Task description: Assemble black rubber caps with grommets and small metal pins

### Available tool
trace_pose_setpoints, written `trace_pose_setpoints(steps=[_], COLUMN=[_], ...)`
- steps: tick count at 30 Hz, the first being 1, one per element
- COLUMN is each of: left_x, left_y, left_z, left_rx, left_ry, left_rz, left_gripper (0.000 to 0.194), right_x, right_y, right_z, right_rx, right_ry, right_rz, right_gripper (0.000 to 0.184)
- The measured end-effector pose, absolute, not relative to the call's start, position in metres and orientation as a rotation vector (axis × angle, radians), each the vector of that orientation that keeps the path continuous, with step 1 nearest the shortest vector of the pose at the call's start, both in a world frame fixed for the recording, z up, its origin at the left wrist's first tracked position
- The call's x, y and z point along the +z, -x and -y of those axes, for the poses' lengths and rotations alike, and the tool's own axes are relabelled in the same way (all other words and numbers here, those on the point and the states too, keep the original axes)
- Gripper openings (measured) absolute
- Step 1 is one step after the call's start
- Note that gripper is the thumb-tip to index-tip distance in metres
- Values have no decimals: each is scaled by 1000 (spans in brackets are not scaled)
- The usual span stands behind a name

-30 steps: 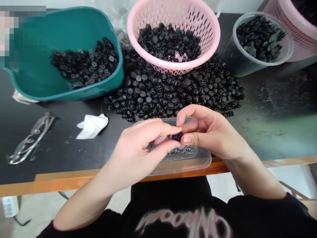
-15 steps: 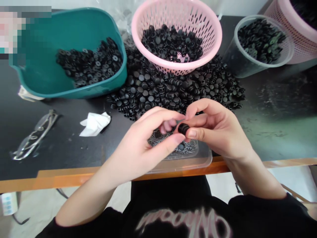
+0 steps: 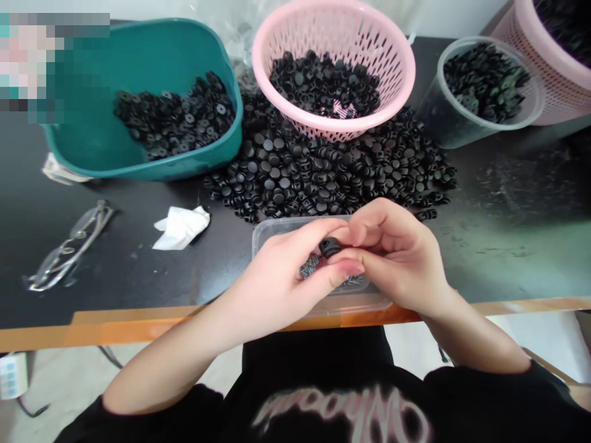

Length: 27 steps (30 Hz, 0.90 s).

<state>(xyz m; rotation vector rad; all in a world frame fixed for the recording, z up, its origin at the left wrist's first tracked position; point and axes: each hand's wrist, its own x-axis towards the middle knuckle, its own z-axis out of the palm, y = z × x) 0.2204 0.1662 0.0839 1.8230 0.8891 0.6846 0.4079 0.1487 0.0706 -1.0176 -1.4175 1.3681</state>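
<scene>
Two hands: left hand (image 3: 277, 267) and right hand (image 3: 397, 252) together, fingertips pinching one black plastic piece (image 3: 329, 247).
Piece's place: above a clear plastic tub (image 3: 277, 229) of small metal bits (image 3: 310, 266), near the front edge of the desk (image 3: 517, 258).
Back edge: heap of black pieces (image 3: 323, 172), pink basket (image 3: 323, 126), teal tub (image 3: 235, 123), clear cup (image 3: 434, 117).
Left side: glasses (image 3: 69, 246), tissue (image 3: 181, 229).

A black tabletop (image 3: 521, 264) with an orange wooden edge (image 3: 231, 323) lies under the right hand (image 3: 392, 258). A pale floor (image 3: 69, 375) shows nearer than the hand, and a white wall (image 3: 452, 15) stands beyond it
</scene>
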Motion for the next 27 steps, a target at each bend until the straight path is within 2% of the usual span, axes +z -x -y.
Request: trace_pose_setpoints(steps=[4,8,11,17,21,27], left_x=[85,86,85,77,73,68], left_y=[-212,-201,-198,-205,-209,-216], left_z=[-171,-176,-177,-171,-165,-162], left_rx=[731,834,654,184,24,-31], left_ry=[-1867,-1915,-2169,-2542,-2609,-2647], left_rz=[-920,-1146,-1176,-1170,-1064,-1108], left_gripper=[39,31,23,30,25,11], right_x=[71,67,61,65,76,78], right_y=[-409,-417,-424,-429,-427,-414], right_z=[-160,-174,-182,-179,-169,-151], right_rx=[1229,898,818,730,737,414], right_ry=[1040,1152,1182,1187,1137,1406], right_rz=[1429,1376,1454,1694,2056,2845], right_gripper=[20,16,28,32,26,18])
